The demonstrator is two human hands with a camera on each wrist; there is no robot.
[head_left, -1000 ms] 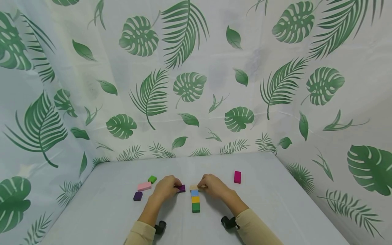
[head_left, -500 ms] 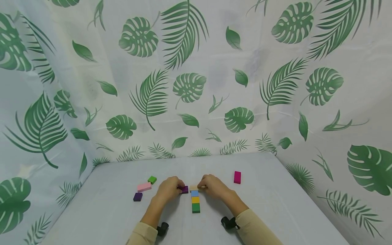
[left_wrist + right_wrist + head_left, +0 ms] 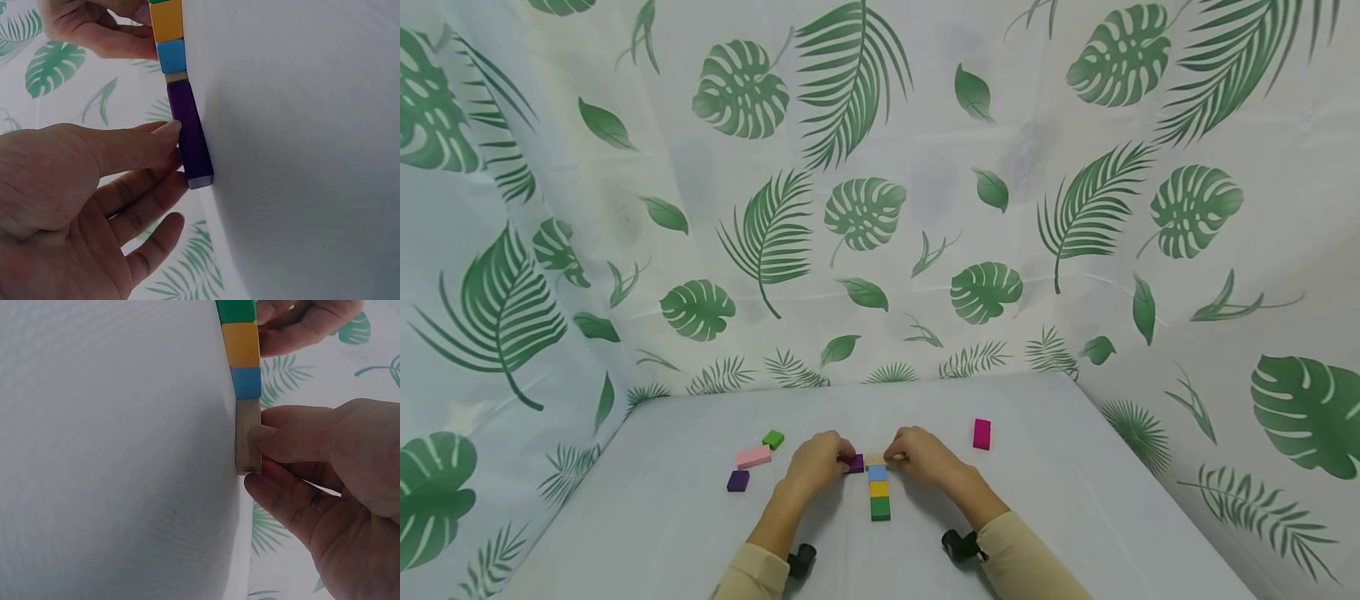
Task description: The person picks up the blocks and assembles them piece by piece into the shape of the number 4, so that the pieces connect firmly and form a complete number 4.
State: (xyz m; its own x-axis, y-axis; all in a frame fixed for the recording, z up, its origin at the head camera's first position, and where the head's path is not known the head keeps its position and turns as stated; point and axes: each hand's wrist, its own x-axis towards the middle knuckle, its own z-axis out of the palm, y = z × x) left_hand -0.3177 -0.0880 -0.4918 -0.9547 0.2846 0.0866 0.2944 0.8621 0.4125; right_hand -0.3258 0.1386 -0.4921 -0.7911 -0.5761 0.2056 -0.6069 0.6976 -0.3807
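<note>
My left hand (image 3: 818,462) pinches a long purple block (image 3: 857,463) between thumb and fingers, low at the table. Just right of that block's end lies a plain wooden block (image 3: 874,459), its right end pinched by my right hand (image 3: 921,454). From the wooden block a straight row runs toward me: a blue block (image 3: 877,473), a yellow block (image 3: 879,489) and a green block (image 3: 880,509). In the right wrist view, the thumb lies on the side of the wooden block (image 3: 247,437). The left wrist view shows the purple block (image 3: 190,134) overlapping the wooden one.
Left of my left hand lie a light green block (image 3: 773,439), a pink block (image 3: 753,457) and a dark purple block (image 3: 738,481). A magenta block (image 3: 982,433) lies at the back right. Leaf-patterned cloth (image 3: 880,333) rises behind the white table (image 3: 647,517).
My left hand has slid the purple block to the right, closer to the wooden block. The right hand and the row of blocks have stayed in place.
</note>
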